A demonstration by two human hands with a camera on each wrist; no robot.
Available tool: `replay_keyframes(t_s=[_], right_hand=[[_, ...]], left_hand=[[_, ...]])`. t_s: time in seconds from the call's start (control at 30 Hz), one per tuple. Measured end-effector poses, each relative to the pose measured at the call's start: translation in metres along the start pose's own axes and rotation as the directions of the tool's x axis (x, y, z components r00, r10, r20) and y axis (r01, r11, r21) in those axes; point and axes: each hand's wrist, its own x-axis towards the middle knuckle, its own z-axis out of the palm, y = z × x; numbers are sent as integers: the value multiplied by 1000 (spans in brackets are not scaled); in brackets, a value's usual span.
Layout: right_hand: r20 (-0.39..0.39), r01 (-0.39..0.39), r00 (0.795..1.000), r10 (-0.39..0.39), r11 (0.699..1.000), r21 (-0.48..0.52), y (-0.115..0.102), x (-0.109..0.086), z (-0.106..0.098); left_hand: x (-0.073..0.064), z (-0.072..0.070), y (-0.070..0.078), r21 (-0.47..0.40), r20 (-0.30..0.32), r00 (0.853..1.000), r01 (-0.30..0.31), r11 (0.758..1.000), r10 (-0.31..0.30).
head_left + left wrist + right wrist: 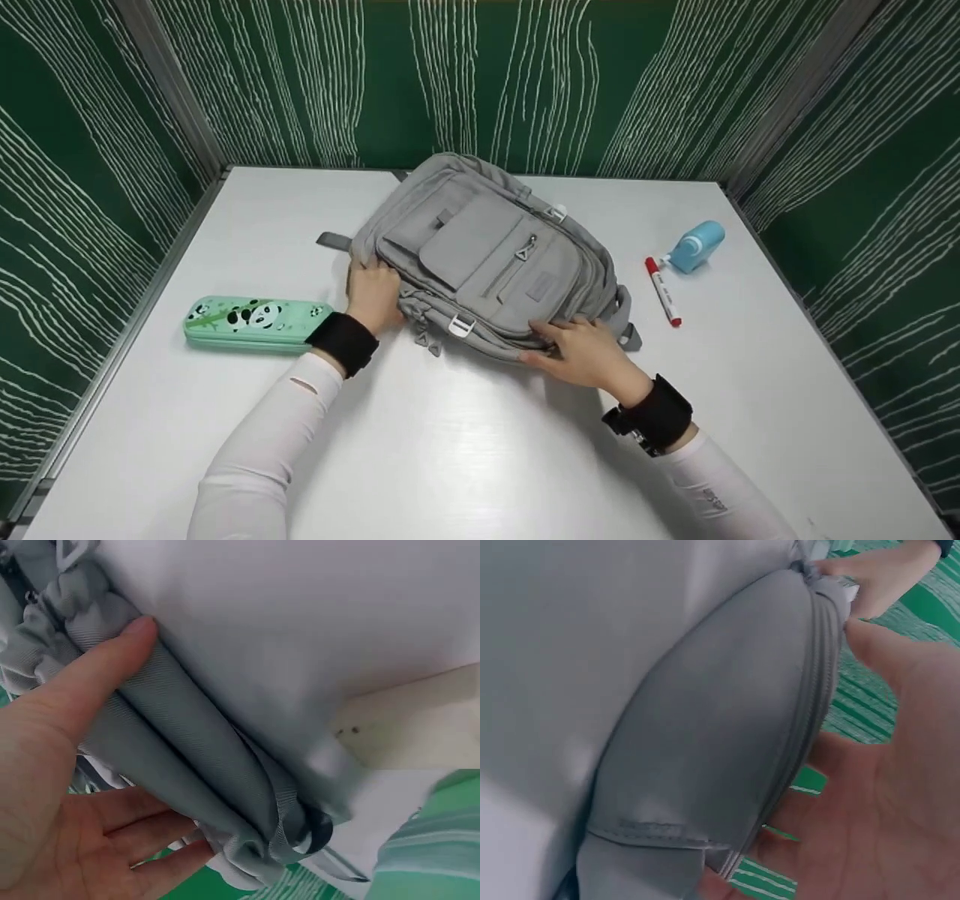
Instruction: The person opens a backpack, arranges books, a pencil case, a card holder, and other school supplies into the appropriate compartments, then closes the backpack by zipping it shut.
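Note:
A grey backpack (469, 247) lies aslant on the white table, its front pockets facing up. At its left end, my left hand (375, 292) grips the edge; in the left wrist view the thumb presses the folded fabric (180, 720) while the fingers reach round the other side. My right hand (589, 352) holds the near right edge. Seen from the right wrist, thumb and fingers lie along a zipped seam (810, 690). Zip pulls (429, 343) dangle near the left hand, beside a white buckle (462, 325).
Left of the backpack lies a mint-green pencil case (255, 324) with a panda picture, close to the left wristband. On the right are a red-capped marker (663, 292) and a light-blue bottle (697, 247). Green walls with white lines (525, 82) enclose the table.

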Motion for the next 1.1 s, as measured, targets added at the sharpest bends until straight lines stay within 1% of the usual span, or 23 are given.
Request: replay_keyframes(t_s=[0.1, 0.17, 0.23, 0.3, 0.37, 0.43, 0.5, 0.6, 0.67, 0.73, 0.8, 0.9, 1.0, 1.1], right_hand=[[7, 22, 1000, -22, 1000, 6, -5, -1, 1], [3, 31, 1000, -31, 999, 29, -4, -3, 3], [-20, 38, 999, -37, 998, 58, 2, -6, 4], [-61, 34, 998, -29, 996, 80, 13, -9, 5], [-108, 20, 994, -12, 997, 74, 26, -11, 3], [-147, -8, 989, 16, 999, 52, 42, -12, -2], [-155, -40, 987, 46, 998, 40, 57, -8, -8], [-111, -55, 992, 62, 996, 69, 78, 4, -16], [-67, -36, 997, 44, 993, 112, 89, 15, -18], [-23, -7, 1000, 11, 988, 156, 98, 27, -19], [13, 13, 1000, -15, 982, 188, 106, 38, -18], [52, 24, 998, -37, 974, 226, 113, 50, -18], [81, 11, 996, -31, 971, 240, 115, 57, -17], [81, 1, 996, -21, 973, 233, 112, 58, -17]], left_hand=[[4, -2, -5, -41, 29, 999, 14, 999, -13], [3, -4, -7, -75, 60, 998, 10, 997, -6], [-3, -7, -6, -109, 87, 996, -7, 994, 16], [-12, -11, -1, -166, 81, 996, -29, 986, 43], [-25, -17, 9, -229, 55, 996, -57, 972, 71], [-39, -24, 22, -271, -3, 995, -98, 958, 102], [-52, -29, 38, -288, -63, 989, -147, 946, 134], [-67, -34, 62, -261, -142, 971, -223, 939, 192], [-71, -34, 76, -247, -159, 962, -258, 934, 224], [-71, -32, 88, -235, -156, 959, -271, 934, 239], [-68, -29, 97, -232, -133, 963, -258, 938, 233], [-62, -22, 106, -221, -98, 978, -204, 954, 186], [-55, -16, 111, -224, -80, 988, -149, 963, 134], [-48, -14, 114, -236, -60, 994, -107, 966, 95]])
